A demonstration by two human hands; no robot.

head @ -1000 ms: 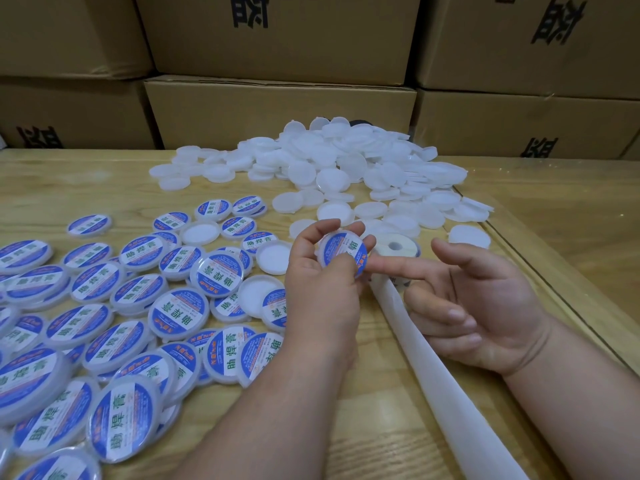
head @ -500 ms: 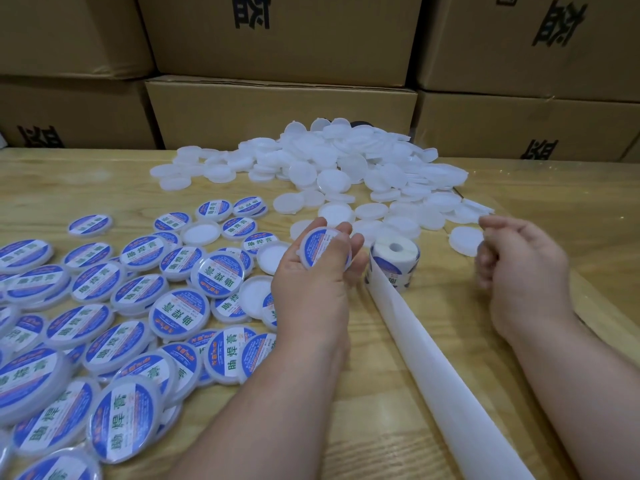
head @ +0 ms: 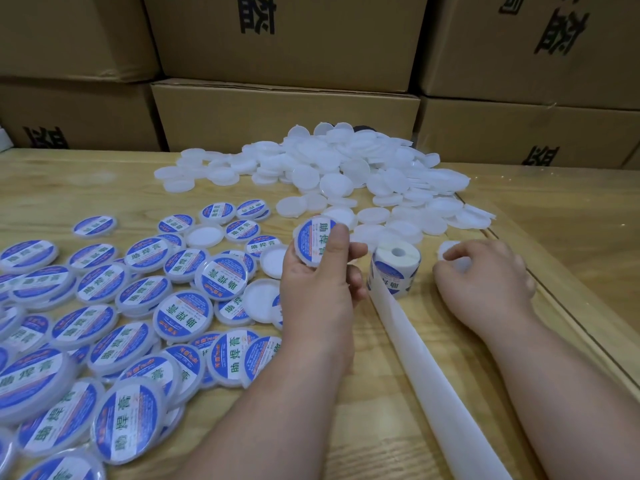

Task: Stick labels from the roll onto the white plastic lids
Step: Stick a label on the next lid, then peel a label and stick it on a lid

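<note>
Left grip (head: 317, 275) around labelled lid (head: 313, 242), label roll (head: 394, 268) just beside.

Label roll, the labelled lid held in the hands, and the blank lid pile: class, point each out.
label roll (head: 396, 271), head view, its printed side wall.
labelled lid (head: 313, 242), head view, its blue sticker face.
blank lid pile (head: 341, 168), head view, middle of the heap.

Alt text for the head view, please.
The left hand holds up a labelled lid while the right hand picks a blank lid off the table, beside the label roll.
</note>
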